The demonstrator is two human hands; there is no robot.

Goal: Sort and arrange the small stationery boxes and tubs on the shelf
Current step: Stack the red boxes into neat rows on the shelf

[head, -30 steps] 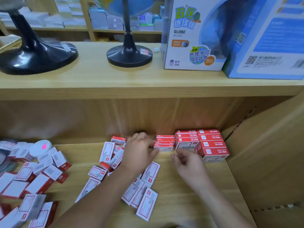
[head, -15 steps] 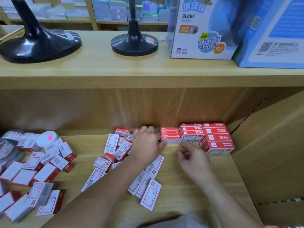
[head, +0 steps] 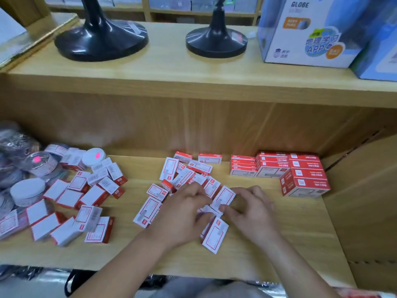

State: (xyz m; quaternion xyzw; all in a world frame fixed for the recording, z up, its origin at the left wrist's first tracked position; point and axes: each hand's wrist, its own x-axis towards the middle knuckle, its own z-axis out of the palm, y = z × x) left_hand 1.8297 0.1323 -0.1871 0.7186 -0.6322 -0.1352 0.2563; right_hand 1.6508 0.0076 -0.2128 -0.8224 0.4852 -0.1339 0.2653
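Gathering up strays, by the look of it. The right hand (head: 251,209) pinches a tilted box (head: 223,197) between thumb and curled fingers, mid-shelf (head: 300,233). The box's long axis slants toward the back right corner, where the neat stack (head: 279,166) of red boxes stands, so the right hand is the nearer one to it. The left hand (head: 184,214) is curled over the scattered pile (head: 189,175) of little red-and-white boxes, but it's too blurry to tell if it's gripping any. White tubs (head: 28,191) sit by the left edge.
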